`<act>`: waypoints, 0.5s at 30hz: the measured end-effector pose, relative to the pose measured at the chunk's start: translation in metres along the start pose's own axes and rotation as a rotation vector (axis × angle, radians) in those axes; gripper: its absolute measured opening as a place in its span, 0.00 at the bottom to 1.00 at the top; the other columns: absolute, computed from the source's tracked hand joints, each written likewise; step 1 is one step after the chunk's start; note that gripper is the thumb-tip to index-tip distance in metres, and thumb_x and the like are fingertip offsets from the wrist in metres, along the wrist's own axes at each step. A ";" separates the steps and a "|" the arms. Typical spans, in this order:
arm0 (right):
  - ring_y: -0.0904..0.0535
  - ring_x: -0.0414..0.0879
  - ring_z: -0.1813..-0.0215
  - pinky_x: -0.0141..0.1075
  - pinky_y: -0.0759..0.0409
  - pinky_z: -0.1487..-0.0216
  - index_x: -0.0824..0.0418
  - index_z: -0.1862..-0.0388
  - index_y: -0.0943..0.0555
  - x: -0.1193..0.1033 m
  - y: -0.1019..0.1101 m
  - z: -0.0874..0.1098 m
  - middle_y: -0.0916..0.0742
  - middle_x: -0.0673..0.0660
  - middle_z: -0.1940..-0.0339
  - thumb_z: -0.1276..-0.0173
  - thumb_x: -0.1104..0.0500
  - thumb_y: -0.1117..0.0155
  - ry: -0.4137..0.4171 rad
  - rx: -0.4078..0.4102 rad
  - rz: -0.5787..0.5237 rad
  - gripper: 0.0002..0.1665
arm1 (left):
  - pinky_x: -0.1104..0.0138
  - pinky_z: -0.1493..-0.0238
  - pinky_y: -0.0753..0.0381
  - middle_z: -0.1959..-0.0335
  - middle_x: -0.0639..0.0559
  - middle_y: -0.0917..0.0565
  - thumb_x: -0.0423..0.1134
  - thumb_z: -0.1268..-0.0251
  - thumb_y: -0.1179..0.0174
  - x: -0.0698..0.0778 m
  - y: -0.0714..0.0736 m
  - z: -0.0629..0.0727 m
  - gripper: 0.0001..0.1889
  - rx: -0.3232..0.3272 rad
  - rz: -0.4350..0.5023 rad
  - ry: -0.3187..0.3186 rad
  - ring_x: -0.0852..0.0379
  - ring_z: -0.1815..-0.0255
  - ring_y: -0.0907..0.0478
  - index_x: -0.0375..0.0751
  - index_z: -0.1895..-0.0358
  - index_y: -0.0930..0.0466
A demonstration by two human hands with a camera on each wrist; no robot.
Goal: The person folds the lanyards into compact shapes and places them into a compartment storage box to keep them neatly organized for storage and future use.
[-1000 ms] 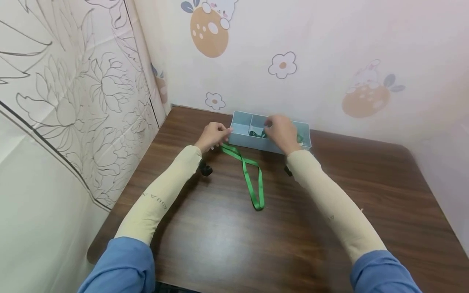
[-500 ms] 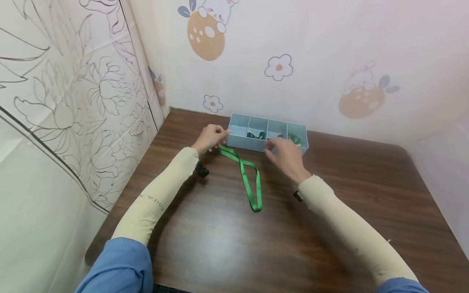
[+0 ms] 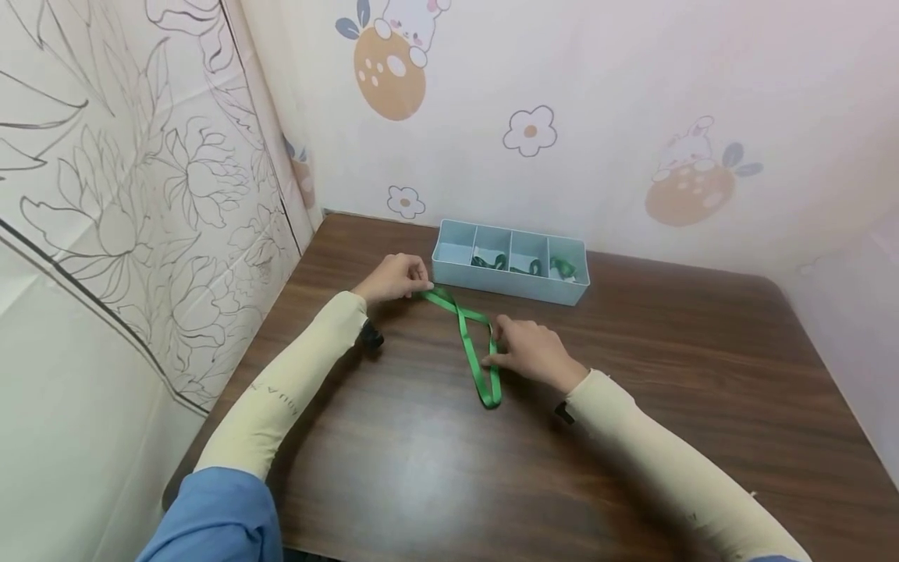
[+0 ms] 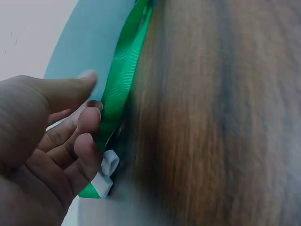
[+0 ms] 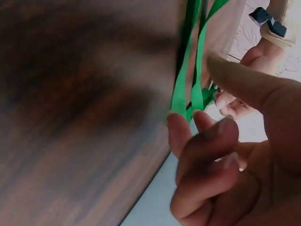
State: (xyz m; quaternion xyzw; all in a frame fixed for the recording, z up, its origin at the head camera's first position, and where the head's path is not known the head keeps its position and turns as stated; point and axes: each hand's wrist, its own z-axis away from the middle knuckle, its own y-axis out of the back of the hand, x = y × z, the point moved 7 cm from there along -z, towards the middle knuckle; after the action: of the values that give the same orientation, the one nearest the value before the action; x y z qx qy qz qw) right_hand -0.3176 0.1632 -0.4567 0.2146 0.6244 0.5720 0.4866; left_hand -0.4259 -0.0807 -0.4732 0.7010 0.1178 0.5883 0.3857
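Observation:
A flat green ribbon [image 3: 467, 343], crossed into a long loop, lies on the table in front of a light blue divided box [image 3: 507, 288]. My left hand [image 3: 393, 279] is at its far end, fingers loosely bent. In the left wrist view the fingertips are beside the ribbon [image 4: 120, 77] and a small white folded piece [image 4: 109, 163]; the thumb stands apart from the fingers. My right hand [image 3: 535, 353] is over the loop's right strand, thumb and forefinger spread. In the right wrist view the fingertips come close to the ribbon [image 5: 198, 66]; contact is unclear.
Dark green coiled pieces [image 3: 489, 262] lie in several of the box's compartments; the leftmost shows only its bare floor. The brown wooden table [image 3: 674, 351] meets a patterned wall [image 3: 604, 117] behind the box and a patterned curtain-like sheet [image 3: 140, 234] at the left.
My right hand has come out of the box and moved down toward the near part of the ribbon loop. The left hand has shifted slightly down from the box's corner to the ribbon's end.

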 end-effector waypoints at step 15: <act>0.25 0.42 0.74 0.38 0.27 0.71 0.51 0.74 0.20 0.005 -0.015 0.022 0.20 0.47 0.78 0.42 0.51 0.17 0.079 -0.202 -0.113 0.16 | 0.54 0.68 0.19 0.67 0.46 0.16 0.50 0.27 0.36 0.014 -0.003 0.011 0.16 0.123 -0.479 0.118 0.45 0.68 0.17 0.40 0.55 0.24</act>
State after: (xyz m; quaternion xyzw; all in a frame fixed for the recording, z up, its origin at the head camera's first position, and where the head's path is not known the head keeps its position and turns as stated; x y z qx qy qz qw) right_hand -0.2960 0.1745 -0.4695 0.1063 0.5933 0.6117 0.5124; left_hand -0.4108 -0.0743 -0.4655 0.6395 0.3386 0.5117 0.4632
